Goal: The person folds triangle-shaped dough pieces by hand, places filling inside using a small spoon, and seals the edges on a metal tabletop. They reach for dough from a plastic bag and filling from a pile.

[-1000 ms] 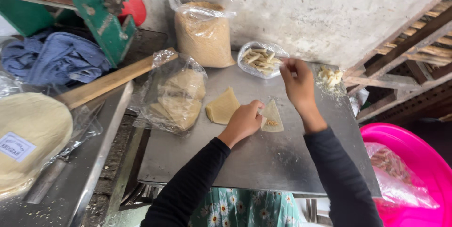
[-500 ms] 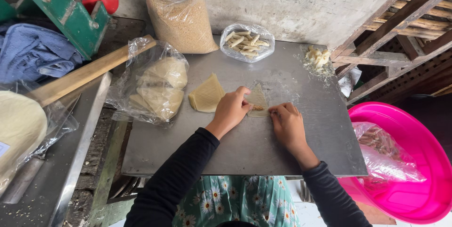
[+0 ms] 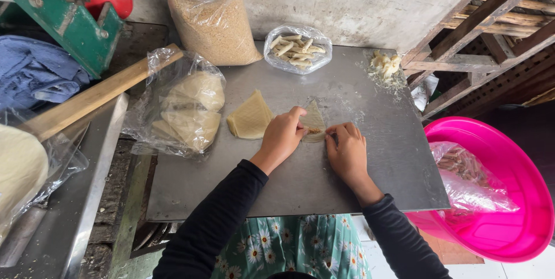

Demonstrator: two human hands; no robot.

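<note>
Head view: both hands down on one thin wrapper sheet (image 3: 315, 118) at the middle of the steel tray (image 3: 370, 169). Left hand (image 3: 283, 137) pinching the sheet's near edge, fingers curled over a bit of filling; right hand (image 3: 347, 152) pressing the same edge just beside, fingertips closed on the fold. Rolling apparently only begun, sheet mostly flat beyond the fingers. Just left of the grip, stack of unused wrappers (image 3: 250, 118) waiting. Beyond the grip, bag of finished rolls (image 3: 298, 47), partly filled. Far right of the grip, filling pile (image 3: 385, 64), small amount left.
</note>
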